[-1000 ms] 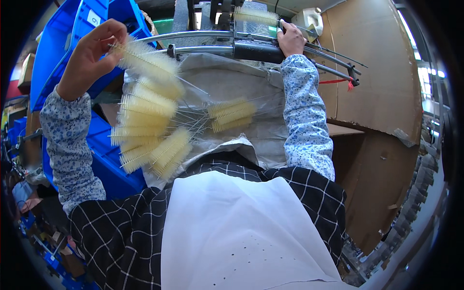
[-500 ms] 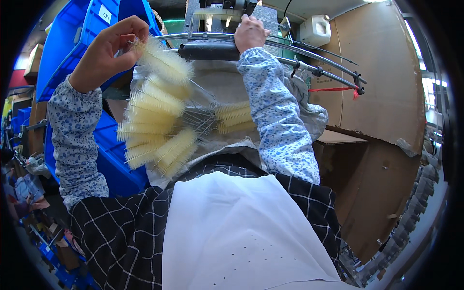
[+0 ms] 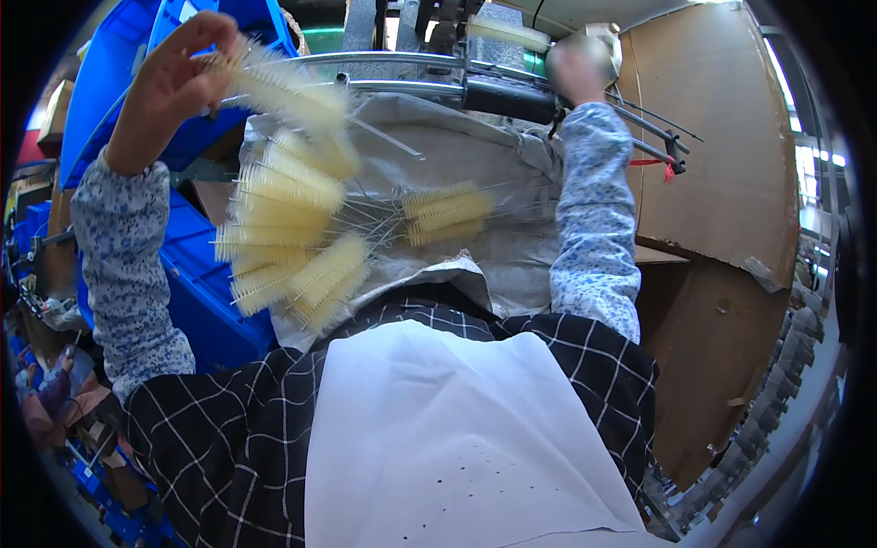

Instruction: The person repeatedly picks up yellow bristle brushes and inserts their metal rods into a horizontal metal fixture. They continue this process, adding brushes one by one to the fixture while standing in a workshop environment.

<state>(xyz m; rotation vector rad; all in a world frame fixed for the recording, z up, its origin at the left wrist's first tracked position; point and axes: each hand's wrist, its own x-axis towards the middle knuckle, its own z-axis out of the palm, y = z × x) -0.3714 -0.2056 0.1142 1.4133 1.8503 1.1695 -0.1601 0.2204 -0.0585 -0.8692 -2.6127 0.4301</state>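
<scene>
The largest thing here is the brown cardboard standing toward two o'clock. Next comes the pale sheet spread across the middle, then the blue bin at nine o'clock. The metal rails run across toward twelve, with a black cylinder on them.

On the sheet, between nine and ten o'clock, lies a fanned heap of cream bristle brushes, wire stems pointing toward the centre. A smaller cluster of brushes lies just twelve-ward of centre, its stems meeting the others. Both groups look bristled and set aside, so I judge a fair batch done, though I cannot tell whether they are finished or count them.

The left hand, at ten o'clock, has its fingers pinching one end of a held brush, which hangs over the heap and is not yet laid down. The right hand, at one o'clock, is blurred beside the rails; I cannot tell if its fingers are spread or closed on anything.

Smallest is a single brush between twelve and one, beyond the rails; it seems yet to join the rest. How many remain does not show.
</scene>
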